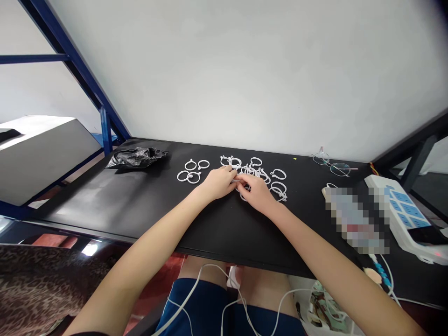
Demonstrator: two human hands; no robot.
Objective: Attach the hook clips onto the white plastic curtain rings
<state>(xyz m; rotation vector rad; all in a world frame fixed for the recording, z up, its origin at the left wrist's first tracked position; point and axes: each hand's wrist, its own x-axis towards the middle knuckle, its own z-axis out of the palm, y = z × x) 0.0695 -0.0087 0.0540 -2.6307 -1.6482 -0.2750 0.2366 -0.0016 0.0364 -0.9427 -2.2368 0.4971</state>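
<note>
My left hand point(220, 182) and my right hand point(257, 191) meet over the middle of a black table. Their fingertips are pinched close together on a white curtain ring, mostly hidden by the fingers. Around and behind my right hand lies a loose pile of white curtain rings point(278, 187), each with a small eyelet. Some overlap, and part of the pile is covered by my hands. To the left of my left hand, a separate small group of curtain rings point(193, 177) lies flat on the table.
A crumpled black plastic bag point(135, 158) lies at the back left of the table point(115, 200). On the right are eyeglasses point(329, 162), a blurred-out phone point(355, 219) with a cable, and a white power strip point(406, 217). White cables point(217, 267) hang over my lap.
</note>
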